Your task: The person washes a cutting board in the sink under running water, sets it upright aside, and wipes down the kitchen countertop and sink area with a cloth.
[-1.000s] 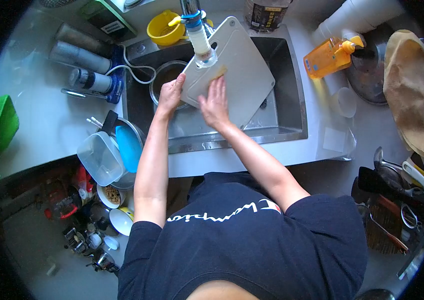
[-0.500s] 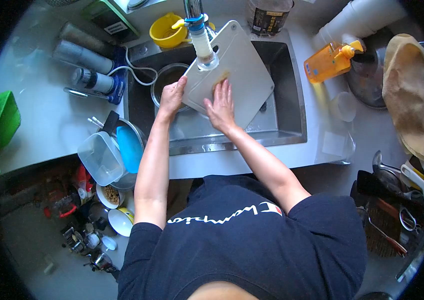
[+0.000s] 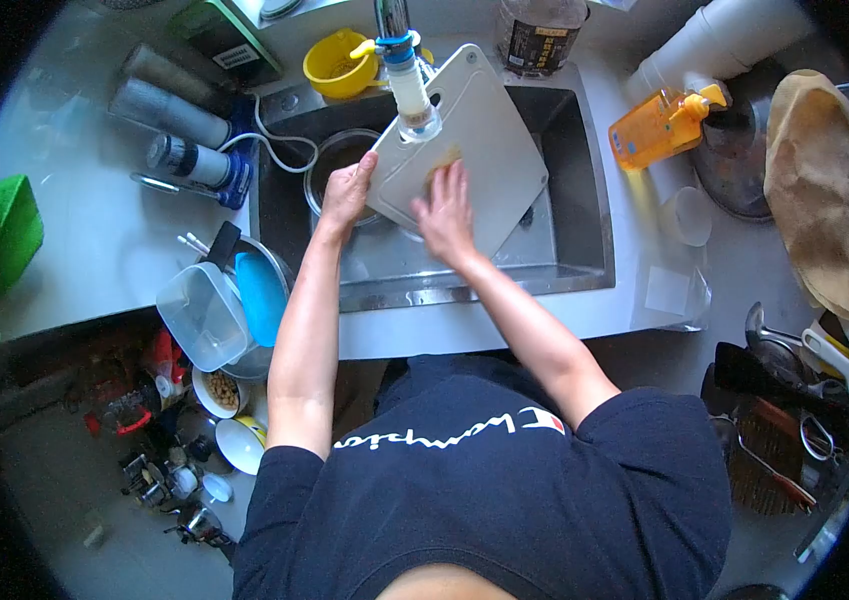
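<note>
Board point(image 3: 499, 150) aslant over the sink point(image 3: 584, 200), its face turned up towards you and its upper left part behind the tap point(image 3: 410, 85). Your left hand point(image 3: 347, 195) is closed on the board's left edge, thumb towards the face; how far the other fingers wrap behind cannot be told. Your right hand point(image 3: 446, 220) is open and gripping nothing, its fingers nearly straight and slightly spread, laid against the face, with the fingertips at the brownish patch point(image 3: 449, 157). The right hand is a little blurred, so its pressure cannot be judged.

Technique, as judged from this pose: keep the left grip firm, since a smooth board may turn or slip if you push off-centre. Rub with the fingers flat and close together, in short, overlapping strokes centred on the patch, bearing harder there than on the surrounding face. Direct the push so that the left hand can resist it, and steady the board's low end if it begins to slide. Leave room between your knuckles and the tap on each upward stroke. Avoid driving the board against the bowl point(image 3: 334, 165), which lies in the sink beside its left edge.
</note>
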The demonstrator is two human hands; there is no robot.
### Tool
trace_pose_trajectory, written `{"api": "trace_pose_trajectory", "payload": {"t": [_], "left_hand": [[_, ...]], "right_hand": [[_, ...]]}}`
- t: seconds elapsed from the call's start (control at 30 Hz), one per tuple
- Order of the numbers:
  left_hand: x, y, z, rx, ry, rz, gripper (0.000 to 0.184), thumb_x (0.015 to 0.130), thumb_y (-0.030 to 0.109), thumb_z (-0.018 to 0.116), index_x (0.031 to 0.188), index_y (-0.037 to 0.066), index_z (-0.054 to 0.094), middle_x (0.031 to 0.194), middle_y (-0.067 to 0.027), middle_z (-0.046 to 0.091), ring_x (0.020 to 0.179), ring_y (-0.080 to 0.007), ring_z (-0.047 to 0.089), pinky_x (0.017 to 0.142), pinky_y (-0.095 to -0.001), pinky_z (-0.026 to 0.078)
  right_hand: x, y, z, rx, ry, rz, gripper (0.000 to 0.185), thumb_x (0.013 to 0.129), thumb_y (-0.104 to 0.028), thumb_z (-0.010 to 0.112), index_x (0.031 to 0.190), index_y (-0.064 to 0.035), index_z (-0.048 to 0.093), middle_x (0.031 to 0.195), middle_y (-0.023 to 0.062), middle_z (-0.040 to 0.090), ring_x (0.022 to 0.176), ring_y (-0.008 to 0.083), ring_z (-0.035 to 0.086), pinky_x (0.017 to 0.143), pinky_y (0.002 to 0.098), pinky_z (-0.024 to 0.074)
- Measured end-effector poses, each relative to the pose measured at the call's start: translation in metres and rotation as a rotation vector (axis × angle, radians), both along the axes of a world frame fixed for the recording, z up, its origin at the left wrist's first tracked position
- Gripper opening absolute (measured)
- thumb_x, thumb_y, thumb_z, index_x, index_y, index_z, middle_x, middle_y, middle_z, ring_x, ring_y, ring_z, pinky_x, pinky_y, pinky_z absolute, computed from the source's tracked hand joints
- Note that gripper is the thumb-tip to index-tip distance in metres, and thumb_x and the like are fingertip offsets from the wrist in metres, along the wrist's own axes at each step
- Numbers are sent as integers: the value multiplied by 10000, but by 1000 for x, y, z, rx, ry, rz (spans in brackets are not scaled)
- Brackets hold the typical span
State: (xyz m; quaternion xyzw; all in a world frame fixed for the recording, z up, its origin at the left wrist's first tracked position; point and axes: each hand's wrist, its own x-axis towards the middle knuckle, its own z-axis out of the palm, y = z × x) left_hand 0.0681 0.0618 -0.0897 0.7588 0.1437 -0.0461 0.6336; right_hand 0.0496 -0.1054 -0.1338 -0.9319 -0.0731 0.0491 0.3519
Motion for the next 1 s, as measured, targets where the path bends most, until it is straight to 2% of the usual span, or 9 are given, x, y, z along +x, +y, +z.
{"api": "trace_pose_trajectory", "payload": {"t": [0.1, 0.13, 0.3, 0.43, 0.5, 0.7, 0.83, 0.93, 1.0], "left_hand": [[1, -5, 8, -2, 13, 0, 536, 855, 501, 522, 791, -16, 650, 644, 36, 507, 603, -56, 395, 557, -208, 334], [5, -2, 0, -9, 7, -9, 540, 857, 503, 516, 794, -16, 649, 647, 34, 506, 605, -57, 394, 558, -210, 334], [3, -1, 8, -56, -4, -5, 535, 866, 500, 503, 816, -13, 648, 677, 23, 517, 612, -61, 397, 557, -219, 341], [6, 7, -1, -44, 33, -54, 520, 884, 482, 480, 842, -8, 647, 700, 9, 526, 609, -72, 406, 557, -227, 348], [9, 5, 0, -21, 93, -45, 517, 889, 477, 473, 852, -9, 647, 705, 6, 531, 604, -76, 408, 557, -228, 349], [8, 9, -1, -89, 32, -100, 507, 894, 470, 467, 841, -1, 646, 719, 9, 542, 615, -79, 421, 570, -225, 354], [4, 4, 9, -53, 16, -64, 511, 895, 469, 467, 840, -7, 641, 725, 13, 541, 657, -74, 426, 607, -223, 358], [5, 0, 12, -65, 18, -48, 515, 893, 472, 469, 859, -11, 644, 731, 12, 543, 667, -74, 426, 618, -221, 357], [5, 2, 8, -68, 13, -41, 515, 892, 473, 471, 869, -11, 647, 732, 11, 543, 666, -75, 425, 618, -220, 355]], "right_hand": [[25, -5, -27, 133, -25, -188, 737, 846, -394, 460, 1360, 60, 187, 1442, 258, 34, 1342, 387, 49, 1090, 457, 74], [14, 8, -23, -36, -89, -99, 748, 841, -365, 476, 1373, 46, 148, 1442, 259, 36, 1342, 387, 56, 1087, 455, 94], [-18, 33, 9, 60, -274, 248, 763, 828, -316, 508, 1372, 55, 123, 1434, 271, 66, 1340, 393, 57, 1080, 470, 107], [-11, 27, 10, 65, -266, -24, 793, 794, -322, 553, 1365, 55, 153, 1434, 248, 114, 1343, 371, 87, 1075, 480, 115], [-33, 31, 32, -8, -302, 427, 751, 809, -300, 530, 1366, 52, 169, 1439, 239, 112, 1341, 376, 92, 1075, 471, 125], [17, 26, 15, 155, -428, 44, 780, 777, -323, 548, 1362, 47, 189, 1430, 237, 153, 1339, 374, 112, 1077, 453, 146], [-2, 27, 32, 112, -441, 440, 770, 763, -248, 566, 1362, 40, 178, 1409, 271, 164, 1327, 393, 136, 1079, 436, 160], [42, 14, 22, 201, -360, 50, 756, 777, -274, 560, 1352, 51, 191, 1408, 275, 162, 1325, 389, 147, 1077, 441, 162], [39, 15, 18, 135, -365, 56, 770, 783, -303, 551, 1357, 53, 183, 1411, 278, 151, 1328, 384, 145, 1077, 445, 160]]}}
